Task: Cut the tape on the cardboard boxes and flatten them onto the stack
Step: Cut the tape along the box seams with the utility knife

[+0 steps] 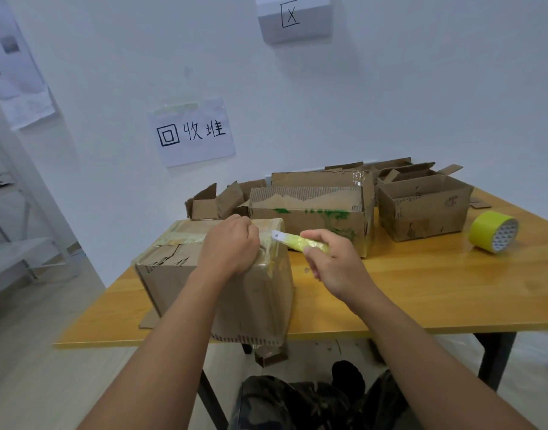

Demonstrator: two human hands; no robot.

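Observation:
A taped-up cardboard box (245, 302) stands at the front left of the wooden table (437, 293), with clear tape across its top. My left hand (229, 246) rests on the box's top right edge, fingers curled over the tape there. My right hand (334, 262) grips a yellow utility knife (300, 242), whose blade tip sits at the box's upper right corner beside my left fingers. Behind lie flattened cardboard pieces (217, 201).
A long box with green marks (316, 215) and an open box (421, 206) stand behind. A roll of yellow tape (493, 231) lies at the right. A paper sign (192, 131) hangs on the wall. The table's front edge is close to my legs.

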